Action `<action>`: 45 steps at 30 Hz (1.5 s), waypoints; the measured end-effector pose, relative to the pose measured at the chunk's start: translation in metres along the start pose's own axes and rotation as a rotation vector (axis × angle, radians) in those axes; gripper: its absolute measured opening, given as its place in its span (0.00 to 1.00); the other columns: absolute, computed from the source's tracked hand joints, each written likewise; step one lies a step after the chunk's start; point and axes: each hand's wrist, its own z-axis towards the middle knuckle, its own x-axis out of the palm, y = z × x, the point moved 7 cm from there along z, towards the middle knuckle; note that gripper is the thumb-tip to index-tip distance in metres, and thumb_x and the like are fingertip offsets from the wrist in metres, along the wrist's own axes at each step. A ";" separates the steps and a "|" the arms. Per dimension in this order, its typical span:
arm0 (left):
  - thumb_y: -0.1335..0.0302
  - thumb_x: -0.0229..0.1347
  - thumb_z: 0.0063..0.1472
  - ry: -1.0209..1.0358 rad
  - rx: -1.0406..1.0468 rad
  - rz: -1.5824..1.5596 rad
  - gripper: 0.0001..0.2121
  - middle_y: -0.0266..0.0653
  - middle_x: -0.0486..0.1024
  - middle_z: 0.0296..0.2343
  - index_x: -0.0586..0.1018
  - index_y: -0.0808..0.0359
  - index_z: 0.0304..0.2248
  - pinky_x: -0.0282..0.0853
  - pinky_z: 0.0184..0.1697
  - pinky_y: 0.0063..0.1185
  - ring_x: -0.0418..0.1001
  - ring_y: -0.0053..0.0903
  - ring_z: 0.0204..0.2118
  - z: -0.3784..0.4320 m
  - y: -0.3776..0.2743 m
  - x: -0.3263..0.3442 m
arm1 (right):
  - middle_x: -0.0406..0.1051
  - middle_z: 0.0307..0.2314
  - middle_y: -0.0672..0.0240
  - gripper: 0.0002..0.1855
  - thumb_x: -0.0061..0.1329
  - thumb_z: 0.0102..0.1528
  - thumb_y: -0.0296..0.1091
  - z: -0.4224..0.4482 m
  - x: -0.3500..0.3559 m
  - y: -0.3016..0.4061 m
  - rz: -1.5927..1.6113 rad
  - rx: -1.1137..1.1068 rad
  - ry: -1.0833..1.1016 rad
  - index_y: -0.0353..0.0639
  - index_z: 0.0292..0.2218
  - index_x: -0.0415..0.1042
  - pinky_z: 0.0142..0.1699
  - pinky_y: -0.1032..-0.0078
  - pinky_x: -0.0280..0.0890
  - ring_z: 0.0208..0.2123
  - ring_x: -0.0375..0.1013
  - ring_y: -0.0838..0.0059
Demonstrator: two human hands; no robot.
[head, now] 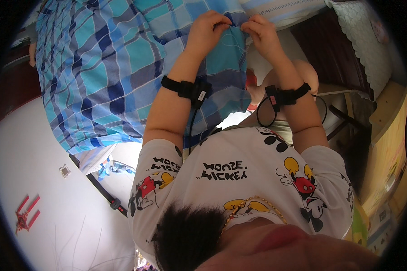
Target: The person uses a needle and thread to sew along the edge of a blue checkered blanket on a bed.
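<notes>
A blue and teal plaid cloth (122,61) spreads across my lap and hangs down to the left. My left hand (208,34) pinches its top edge between thumb and fingers. Just to the right, my right hand (262,37) is pinched at the same edge, its fingertips a short gap from the left ones. A thin pale thread (232,44) loops loosely over the cloth below both hands. Whether a needle sits between the fingertips is too small to tell.
Black strapped devices (200,92) with cables are on both forearms. Striped bedding (285,10) lies beyond my right hand. On the right are a dark wooden panel (332,47), a white scalloped cover (366,37) and pale wooden furniture (388,118). Another person's arm (32,54) shows at far left.
</notes>
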 end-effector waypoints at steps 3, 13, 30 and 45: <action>0.77 0.59 0.51 0.020 -0.016 -0.066 0.05 0.39 0.74 0.26 0.80 0.65 0.30 0.68 0.32 0.24 0.73 0.31 0.28 0.002 0.006 0.001 | 0.67 0.25 0.62 0.03 0.49 0.51 0.20 0.001 0.003 -0.002 0.094 0.017 0.021 0.36 0.31 0.73 0.30 0.76 0.63 0.26 0.68 0.66; 0.75 0.60 0.52 0.131 -0.138 -0.222 0.06 0.37 0.76 0.24 0.80 0.67 0.31 0.69 0.33 0.19 0.74 0.22 0.27 0.006 0.018 -0.004 | 0.69 0.24 0.62 0.05 0.52 0.46 0.21 0.018 0.017 0.003 0.198 -0.026 -0.113 0.38 0.30 0.74 0.30 0.74 0.64 0.26 0.71 0.63; 0.70 0.61 0.46 -0.016 -0.393 -0.012 0.08 0.39 0.77 0.21 0.80 0.65 0.26 0.70 0.29 0.23 0.75 0.27 0.25 -0.008 0.065 0.016 | 0.74 0.33 0.69 0.09 0.52 0.53 0.28 -0.017 0.080 -0.051 0.768 0.561 -0.075 0.40 0.38 0.74 0.40 0.80 0.66 0.35 0.72 0.79; 0.70 0.58 0.49 -0.035 -0.254 0.356 0.06 0.43 0.72 0.25 0.78 0.64 0.25 0.67 0.31 0.32 0.72 0.39 0.28 -0.015 0.056 0.023 | 0.67 0.24 0.61 0.08 0.53 0.49 0.33 -0.004 0.080 -0.042 0.146 0.382 -0.057 0.39 0.29 0.75 0.32 0.68 0.64 0.26 0.69 0.57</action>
